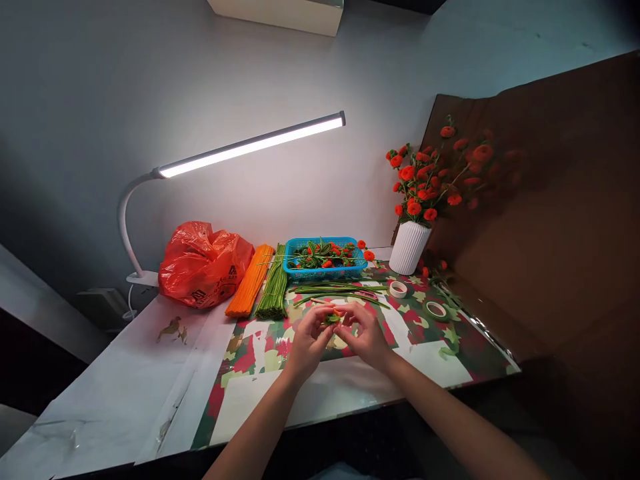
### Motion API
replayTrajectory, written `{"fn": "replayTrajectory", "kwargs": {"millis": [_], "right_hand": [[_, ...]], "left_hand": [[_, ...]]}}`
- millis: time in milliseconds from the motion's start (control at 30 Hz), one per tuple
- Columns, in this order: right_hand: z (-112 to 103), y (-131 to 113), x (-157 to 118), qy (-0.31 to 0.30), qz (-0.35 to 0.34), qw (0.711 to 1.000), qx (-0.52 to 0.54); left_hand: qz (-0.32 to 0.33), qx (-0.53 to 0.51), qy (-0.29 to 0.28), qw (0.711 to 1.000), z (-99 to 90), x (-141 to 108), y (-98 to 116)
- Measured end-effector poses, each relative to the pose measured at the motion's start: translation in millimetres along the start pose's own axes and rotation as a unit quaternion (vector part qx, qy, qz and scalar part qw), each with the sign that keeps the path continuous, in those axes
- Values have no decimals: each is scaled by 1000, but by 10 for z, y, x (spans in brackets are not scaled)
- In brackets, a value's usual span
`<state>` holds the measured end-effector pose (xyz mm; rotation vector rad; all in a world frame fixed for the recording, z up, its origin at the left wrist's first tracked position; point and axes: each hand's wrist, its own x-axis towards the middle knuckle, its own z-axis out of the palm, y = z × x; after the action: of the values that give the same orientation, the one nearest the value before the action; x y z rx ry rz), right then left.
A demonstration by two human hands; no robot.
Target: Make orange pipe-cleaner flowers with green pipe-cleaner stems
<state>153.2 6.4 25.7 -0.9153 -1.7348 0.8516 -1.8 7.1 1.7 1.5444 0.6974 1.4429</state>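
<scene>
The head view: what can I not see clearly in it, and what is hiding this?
In the head view:
Small green piece: left hand and right hand cover part of it; its full shape is hidden.
Blue basket: flowers and leaves hide most of its floor.
White vase: its wall hides what is inside.
Red bag: its print is too small and creased to read.
Pale object: cut off by the top edge.
</scene>
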Motion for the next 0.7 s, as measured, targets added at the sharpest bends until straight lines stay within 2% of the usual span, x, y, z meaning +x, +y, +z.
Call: {"fn": "replayTrajectory", "kwargs": {"millis": [233, 333, 433, 533, 700], "right_hand": [[117, 176, -4, 83, -72, 994, -17], [137, 176, -14, 102, -80, 991, -25], [140, 162, -24, 95, -54, 994, -29], [127, 196, -25, 68, -37, 993, -85], [90, 322, -9, -7, -112, 963, -246]], "left_hand": [[-48, 16, 13, 999, -80, 13, -22], [-37, 37, 27, 998, -64, 7, -35], [-16, 81, 21, 996, -41, -17, -42], [10, 149, 12, 989, -44, -38, -53], [82, 249, -11, 965, -98, -35, -81]]}}
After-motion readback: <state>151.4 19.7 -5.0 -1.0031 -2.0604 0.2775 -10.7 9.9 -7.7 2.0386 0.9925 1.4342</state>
